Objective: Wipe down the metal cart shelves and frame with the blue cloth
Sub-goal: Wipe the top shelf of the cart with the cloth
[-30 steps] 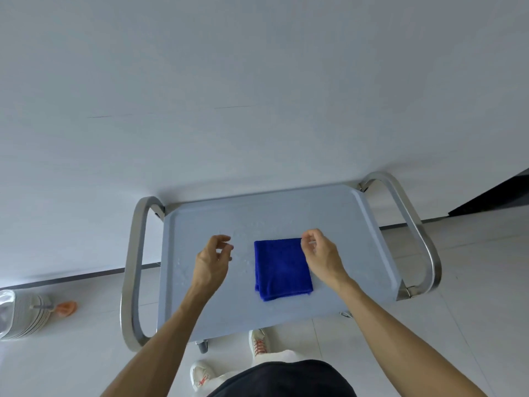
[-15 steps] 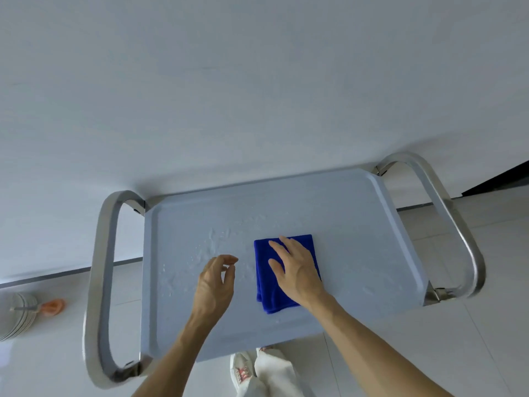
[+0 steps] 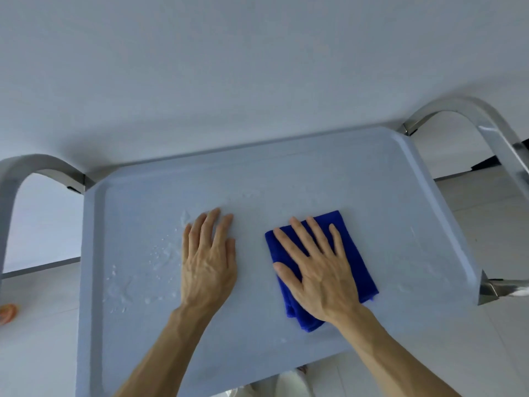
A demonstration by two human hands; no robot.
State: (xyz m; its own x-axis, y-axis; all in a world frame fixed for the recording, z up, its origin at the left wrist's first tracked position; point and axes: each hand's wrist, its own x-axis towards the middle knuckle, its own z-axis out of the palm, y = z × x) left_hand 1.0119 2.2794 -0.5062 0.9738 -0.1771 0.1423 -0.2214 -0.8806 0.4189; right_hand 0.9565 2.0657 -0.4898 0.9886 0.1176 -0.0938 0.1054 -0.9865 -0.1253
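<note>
The cart's top shelf (image 3: 300, 173) is a pale grey tray with a raised rim, filling the middle of the head view. A folded blue cloth (image 3: 356, 253) lies on it right of centre. My right hand (image 3: 320, 267) presses flat on the cloth with straight, spread fingers. My left hand (image 3: 207, 259) lies flat on the bare shelf to the left of the cloth, fingers straight. Water droplets (image 3: 148, 270) speckle the shelf left of that hand. Curved metal frame handles stand at the left end (image 3: 34, 167) and the right end (image 3: 486, 124).
A white wall runs close behind the cart's far edge. Pale floor tiles show on both sides. An orange object (image 3: 7, 312) sits on the floor at the far left edge. My shoes (image 3: 289, 382) show under the near edge.
The view has come much closer to the shelf. My left hand went from hovering with curled fingers to lying flat on the shelf. My right hand stays flat on the cloth.
</note>
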